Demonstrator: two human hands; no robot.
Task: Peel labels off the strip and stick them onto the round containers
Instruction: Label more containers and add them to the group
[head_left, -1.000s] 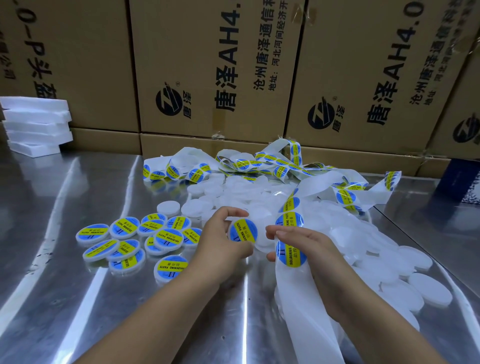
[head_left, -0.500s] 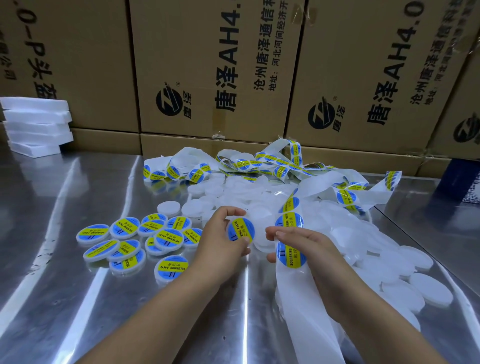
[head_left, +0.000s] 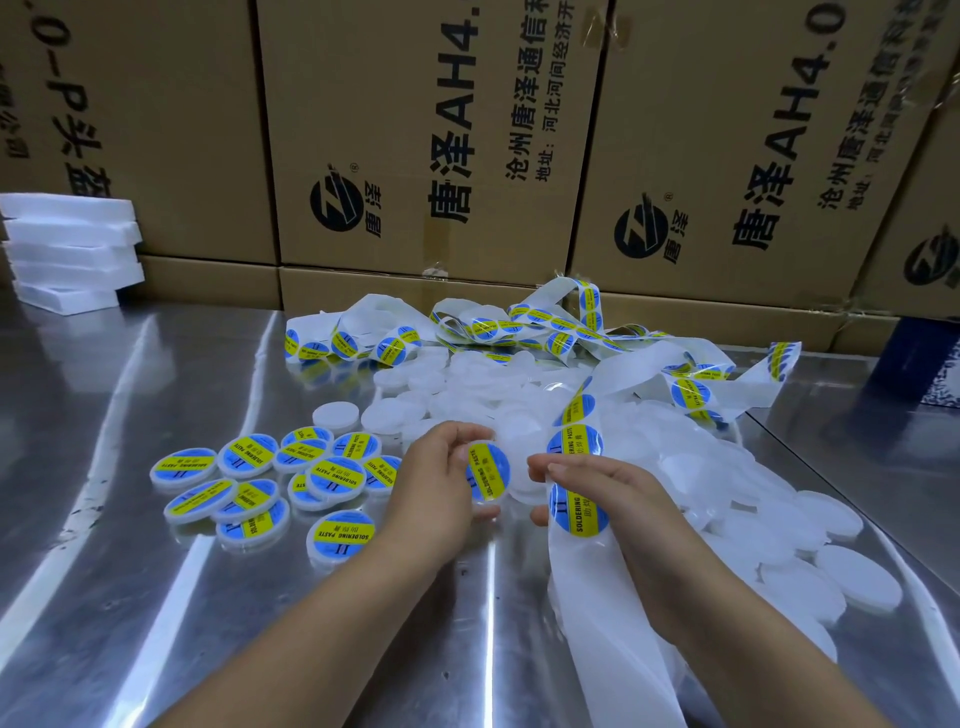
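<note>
Container (head_left: 505, 491), label (head_left: 485, 470) already on, centre near; left hand (head_left: 439, 480) pinches its rim. Right hand (head_left: 602, 486) grips label strip (head_left: 577, 517) just right. Best: rub label flat to edges, then drop onto finished pile (head_left: 260, 483), left.

My feed looked fairly bright and even, with a cool cast. The steel surface (head_left: 130, 597) threw long white streaks of glare toward me. Shadows under things were soft and faint. The pile of white containers (head_left: 826, 519) was washed out, its edges hard to separate. The wide lens bowed the cartons (head_left: 415, 130) near the frame sides, and print at the far right was blurred.
</note>
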